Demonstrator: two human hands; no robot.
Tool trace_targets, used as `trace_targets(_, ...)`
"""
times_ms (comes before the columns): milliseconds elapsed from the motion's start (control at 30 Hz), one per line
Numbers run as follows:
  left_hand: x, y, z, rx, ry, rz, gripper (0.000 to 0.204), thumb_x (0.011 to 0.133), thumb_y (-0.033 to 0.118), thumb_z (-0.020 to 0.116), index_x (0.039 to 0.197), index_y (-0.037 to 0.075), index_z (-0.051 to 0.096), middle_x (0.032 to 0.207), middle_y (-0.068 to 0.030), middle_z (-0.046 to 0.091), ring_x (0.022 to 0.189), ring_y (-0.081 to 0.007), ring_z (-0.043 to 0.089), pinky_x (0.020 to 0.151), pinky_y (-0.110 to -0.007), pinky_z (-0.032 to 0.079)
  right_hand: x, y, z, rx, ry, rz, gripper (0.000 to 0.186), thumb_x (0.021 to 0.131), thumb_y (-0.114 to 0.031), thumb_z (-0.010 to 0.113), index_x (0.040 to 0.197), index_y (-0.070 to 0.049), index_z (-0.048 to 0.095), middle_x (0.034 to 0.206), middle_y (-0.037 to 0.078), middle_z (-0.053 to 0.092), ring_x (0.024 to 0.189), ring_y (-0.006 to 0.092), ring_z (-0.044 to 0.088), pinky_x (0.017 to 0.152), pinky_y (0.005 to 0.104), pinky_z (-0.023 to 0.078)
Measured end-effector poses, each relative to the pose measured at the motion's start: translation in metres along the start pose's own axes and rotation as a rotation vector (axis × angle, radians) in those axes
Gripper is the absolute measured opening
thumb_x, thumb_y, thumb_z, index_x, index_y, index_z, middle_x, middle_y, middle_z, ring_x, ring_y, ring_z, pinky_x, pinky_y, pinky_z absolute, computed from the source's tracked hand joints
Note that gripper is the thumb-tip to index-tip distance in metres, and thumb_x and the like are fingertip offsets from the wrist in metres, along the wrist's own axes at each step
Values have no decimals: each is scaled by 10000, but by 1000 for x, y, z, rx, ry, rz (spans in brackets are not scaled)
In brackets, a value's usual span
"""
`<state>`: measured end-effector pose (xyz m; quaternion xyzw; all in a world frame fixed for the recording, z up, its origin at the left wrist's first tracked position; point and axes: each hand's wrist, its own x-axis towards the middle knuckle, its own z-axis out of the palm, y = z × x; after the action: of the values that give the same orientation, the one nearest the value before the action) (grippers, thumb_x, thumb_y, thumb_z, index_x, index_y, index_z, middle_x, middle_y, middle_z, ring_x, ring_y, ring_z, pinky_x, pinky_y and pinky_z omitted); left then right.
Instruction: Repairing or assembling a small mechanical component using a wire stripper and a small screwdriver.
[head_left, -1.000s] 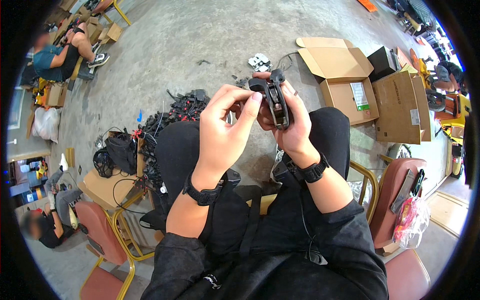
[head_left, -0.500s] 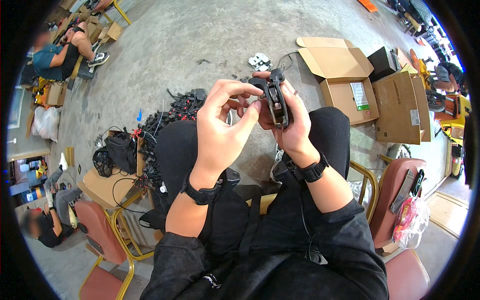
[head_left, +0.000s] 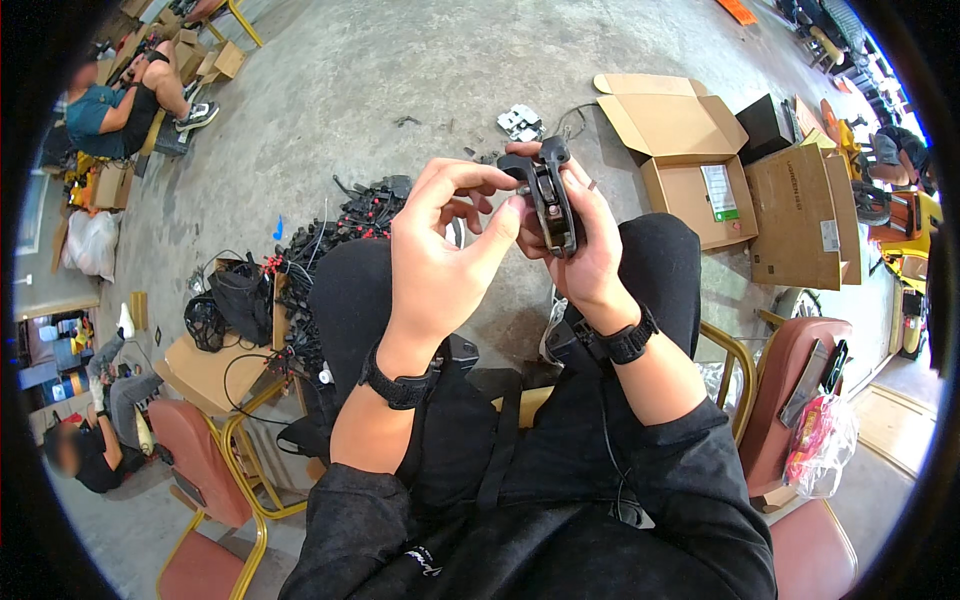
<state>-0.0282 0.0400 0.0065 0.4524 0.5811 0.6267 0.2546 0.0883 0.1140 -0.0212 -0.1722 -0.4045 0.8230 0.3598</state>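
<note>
Above the floor in front of my knees, my right hand (head_left: 590, 255) holds a black slotted mechanical part (head_left: 553, 205) with curved arms and a bit of metal inside. I cannot tell its exact kind. The right fingers wrap behind it, with the thumb along its right side. My left hand (head_left: 440, 240) is at the part's left side, thumb and index finger brought together against it. Whatever lies between those two fingertips is too small to make out. The other left fingers are curled and partly hidden.
A heap of black parts with red bits and cables (head_left: 350, 215) lies left of my knees. Ahead is a silver metal piece (head_left: 521, 123). An open cardboard box (head_left: 690, 170) stands at right; chairs (head_left: 205, 465) flank me. Other people sit at far left.
My left hand has shifted very slightly left, its thumb and index still at the black part. The right hand and the part have barely moved.
</note>
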Motion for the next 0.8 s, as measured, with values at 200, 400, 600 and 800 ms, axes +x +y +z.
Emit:
trace_targets(200, -1, 1, -3, 9, -44, -125, 101, 825, 66, 666, 898, -4, 665, 846, -28, 584, 721, -76, 528, 627, -212, 416, 0, 1, 5, -37, 49, -27, 450, 915, -326, 399, 1219, -13, 508, 946, 34, 597, 734, 60, 530, 621, 184, 413)
trace_targets(400, -1, -2, 1, 23, -19, 16, 101, 813, 56, 679, 897, -1, 673, 813, -34, 584, 684, -85, 519, 607, -219, 411, -1, -3, 2, 81, -29, 13, 447, 905, -332, 417, 1220, -25, 498, 836, 36, 577, 621, 82, 505, 498, 202, 379)
trace_targets(600, 0, 5, 2, 263, 27, 218, 148, 752, 15, 711, 897, 27, 683, 810, -40, 584, 676, -112, 540, 572, -232, 412, -1, -5, 6, 153, 17, 60, 365, 890, -315, 461, 1147, -60, 503, 795, 38, 562, 574, 91, 492, 426, 214, 338)
trace_targets(800, 0, 7, 1, 312, 13, 206, 170, 734, 21, 716, 900, 35, 685, 813, -43, 589, 702, -120, 560, 583, -242, 417, -1, -5, -2, 59, 71, 151, 449, 854, -407, 469, 1203, -126, 445, 896, 23, 594, 634, 73, 537, 552, 193, 406)
